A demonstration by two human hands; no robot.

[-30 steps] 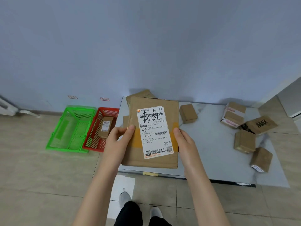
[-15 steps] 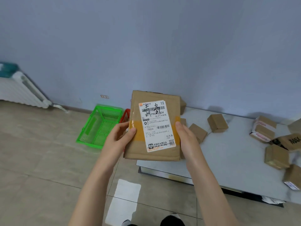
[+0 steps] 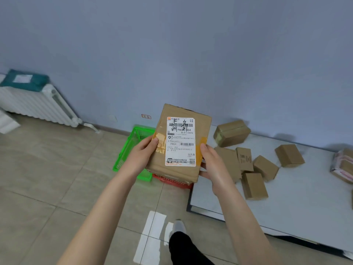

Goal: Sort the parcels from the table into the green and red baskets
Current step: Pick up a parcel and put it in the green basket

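holding the labelled parcel by its two side edges, my left hand and right hand grip it with the thumbs on the front. compared with one second ago, it is no more over the table; it now hangs above the red basket, just beside the green basket. i judge the drop comes next, while the other parcels wait on the table
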